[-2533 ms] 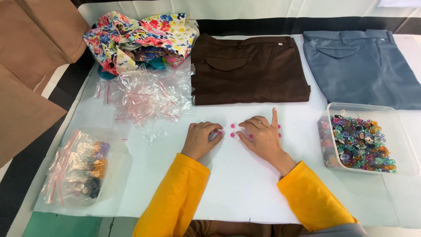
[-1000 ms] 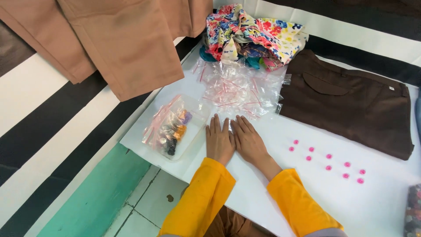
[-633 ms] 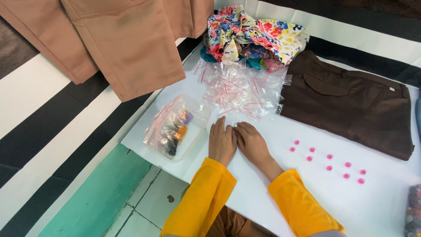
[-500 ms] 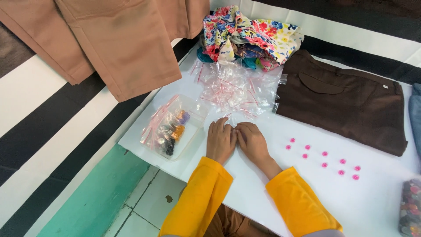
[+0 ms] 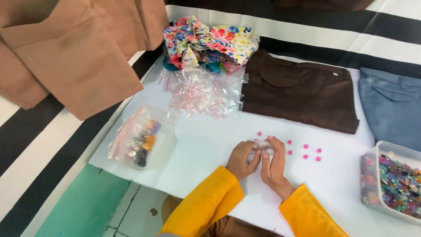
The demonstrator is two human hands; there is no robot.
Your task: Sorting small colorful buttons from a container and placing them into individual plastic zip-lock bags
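My left hand (image 5: 241, 159) and my right hand (image 5: 272, 163) meet over the white sheet (image 5: 201, 145), both pinching a small clear plastic bag (image 5: 263, 147) between the fingertips. Several small pink buttons (image 5: 305, 151) lie on the sheet just beyond and to the right of my hands. Both arms wear yellow sleeves.
A heap of empty clear bags (image 5: 199, 91) lies ahead left, with floral fabric (image 5: 208, 44) behind it. Brown trousers (image 5: 298, 90) and blue trousers (image 5: 392, 105) lie folded at the back. A clear box of mixed buttons (image 5: 392, 182) stands right; filled bags (image 5: 140, 140) left.
My hands moved right from beside the filled bags to the pink buttons and now hold a small clear bag. The view swung right, bringing the blue trousers and button box into sight.
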